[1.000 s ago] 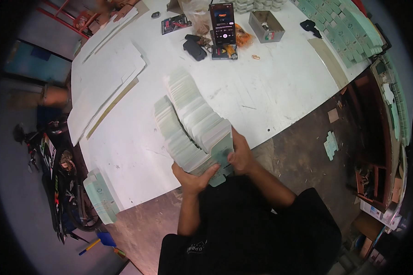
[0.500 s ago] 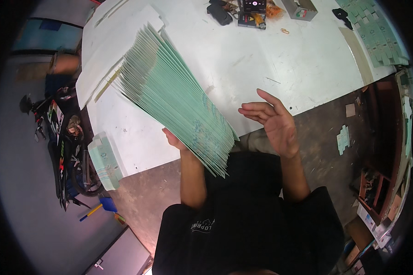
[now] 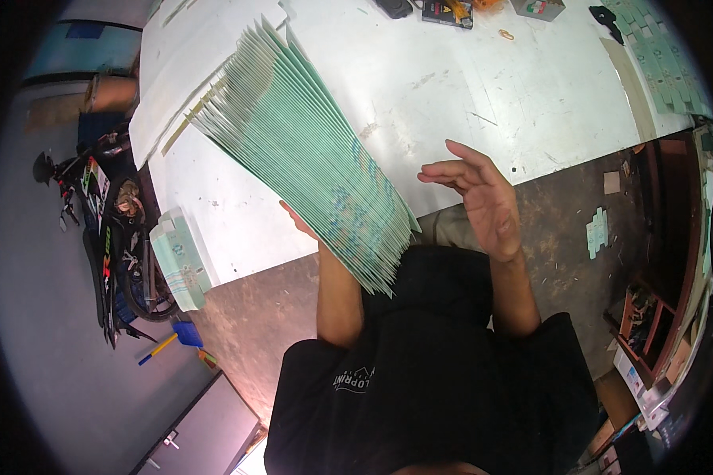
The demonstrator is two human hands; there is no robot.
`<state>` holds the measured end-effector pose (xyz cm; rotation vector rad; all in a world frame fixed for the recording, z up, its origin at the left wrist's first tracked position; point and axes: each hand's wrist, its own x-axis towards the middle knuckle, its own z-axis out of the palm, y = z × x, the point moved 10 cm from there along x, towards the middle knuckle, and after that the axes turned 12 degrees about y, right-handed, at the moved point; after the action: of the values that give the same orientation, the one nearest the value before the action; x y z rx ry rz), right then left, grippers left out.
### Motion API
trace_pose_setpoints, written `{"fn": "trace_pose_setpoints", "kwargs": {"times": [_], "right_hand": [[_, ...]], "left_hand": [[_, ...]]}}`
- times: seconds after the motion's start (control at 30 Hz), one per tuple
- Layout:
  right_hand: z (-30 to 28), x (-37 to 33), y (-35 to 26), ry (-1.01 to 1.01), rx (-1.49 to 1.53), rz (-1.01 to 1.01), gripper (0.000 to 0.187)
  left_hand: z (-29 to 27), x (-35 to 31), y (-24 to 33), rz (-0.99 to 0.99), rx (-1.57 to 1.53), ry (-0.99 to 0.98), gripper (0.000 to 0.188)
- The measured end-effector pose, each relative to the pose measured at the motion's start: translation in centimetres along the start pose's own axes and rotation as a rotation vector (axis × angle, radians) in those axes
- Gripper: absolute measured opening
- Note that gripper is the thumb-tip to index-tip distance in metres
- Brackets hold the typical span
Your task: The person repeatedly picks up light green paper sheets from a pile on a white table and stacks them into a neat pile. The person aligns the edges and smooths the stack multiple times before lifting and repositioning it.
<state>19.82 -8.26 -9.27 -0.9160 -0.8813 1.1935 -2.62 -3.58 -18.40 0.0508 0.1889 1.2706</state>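
Note:
A thick, fanned stack of light green folded cartons slants over the near edge of the white table. My left hand grips it from beneath on its left side; the stack hides most of the fingers. To the right of the stack, my right hand is raised with its palm turned inward. Its fingers are stretched out, thumb side apart, and nothing is in it. A gap separates this hand from the cartons.
A single green carton sits at the table's left corner. More green cartons cover the far right. A grey box and a black box stand at the back. Left of the table are a motorcycle and a blue dustpan.
The stack's upper end has fanned out a little more, and its printed faces show more. My right hand stays open beside it. The view has shifted slightly.

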Motion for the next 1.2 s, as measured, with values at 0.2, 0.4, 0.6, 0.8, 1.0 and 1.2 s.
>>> {"fn": "trace_pose_setpoints", "kwargs": {"times": [0.2, 0.4, 0.6, 0.8, 1.0, 1.2], "right_hand": [[1.1, 0.5, -0.8, -0.036, -0.010, -0.026, 0.120], [2.1, 2.5, -0.3, 0.062, -0.027, -0.010, 0.126], [-0.4, 2.6, 2.5, 0.271, 0.009, 0.042, 0.096], [-2.0, 3.8, 2.0, 0.391, -0.005, -0.170, 0.090], [-1.8, 2.8, 1.0, 0.517, -0.223, -0.259, 0.107], [0.6, 1.2, -1.2, 0.499, -0.151, -0.458, 0.111]], "left_hand": [[-2.7, 0.1, 1.4, 0.270, 0.342, 0.094, 0.084], [5.7, 0.5, -1.2, 0.211, 1.066, 0.169, 0.086], [9.2, 0.2, -4.3, 0.329, 1.495, 0.093, 0.074], [10.6, 0.2, -5.7, 0.315, 1.642, 0.012, 0.099], [11.9, 1.0, -6.0, 0.316, 1.268, -0.069, 0.121], [15.1, 1.6, -3.4, 0.715, 1.321, 0.042, 0.109]]}}
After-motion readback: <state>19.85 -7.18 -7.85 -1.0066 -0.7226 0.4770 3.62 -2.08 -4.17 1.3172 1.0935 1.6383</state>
